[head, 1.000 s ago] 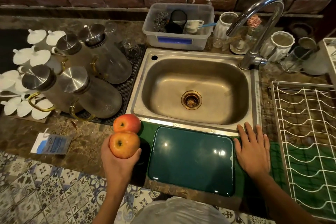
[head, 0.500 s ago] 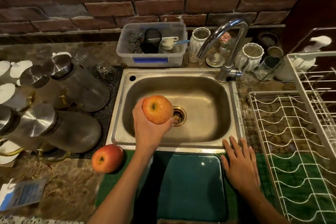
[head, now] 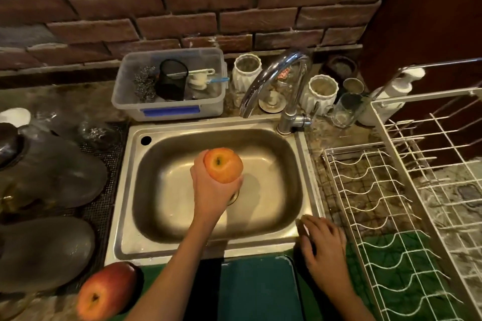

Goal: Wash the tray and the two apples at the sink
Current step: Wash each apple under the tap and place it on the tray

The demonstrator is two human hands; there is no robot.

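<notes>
My left hand (head: pixel 211 190) grips a red-orange apple (head: pixel 223 165) above the middle of the steel sink (head: pixel 125 216), over the drain. A second apple (head: pixel 104 292) lies on the counter at the sink's front left corner. The dark green tray (head: pixel 258 289) lies flat on a green mat in front of the sink, partly under my left forearm. My right hand (head: pixel 322 245) rests with relaxed fingers at the sink's front right corner, beside the tray, holding nothing. No water is seen running from the chrome faucet (head: pixel 273 81).
A clear tub (head: pixel 169 109) with scrubbers and brushes stands behind the sink. White jars (head: pixel 322 88) and glasses stand near the faucet. A white wire dish rack (head: pixel 391 216) fills the right side. Glass pitchers (head: pixel 52 169) lie on a dark mat at left.
My left hand has carried the apple farther over the sink basin toward its middle. The right hand has slid up to the sink's front corner. The camera has moved closer.
</notes>
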